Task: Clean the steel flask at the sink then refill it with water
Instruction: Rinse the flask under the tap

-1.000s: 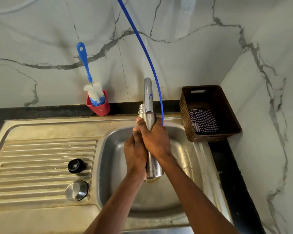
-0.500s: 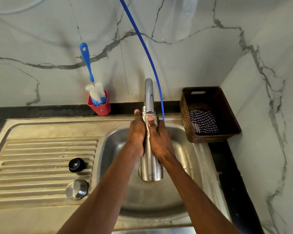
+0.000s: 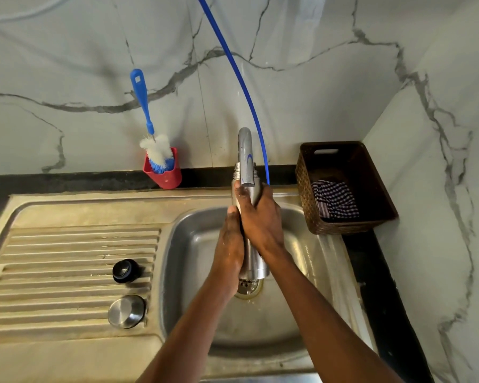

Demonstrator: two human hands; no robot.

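The steel flask (image 3: 256,268) is held over the sink basin (image 3: 194,252), its open neck up by the tap spout (image 3: 245,156). My right hand (image 3: 260,219) grips the flask's upper body, thumb over its left side. My left hand (image 3: 230,244) lies along the flask's left side lower down, fingers pressed against it. Both hands hide most of the flask; only its neck and base show. Its black inner stopper (image 3: 125,270) and steel cap (image 3: 126,310) lie on the ribbed drainboard (image 3: 67,258).
A blue-handled bottle brush (image 3: 150,128) stands in a red cup (image 3: 163,175) at the back wall. A blue hose (image 3: 241,78) runs down behind the tap. A brown basket (image 3: 304,189) with a checked cloth (image 3: 333,200) sits right of the basin.
My left hand has slid down the flask from beside its neck to its lower left side. My right hand stays on the upper part.
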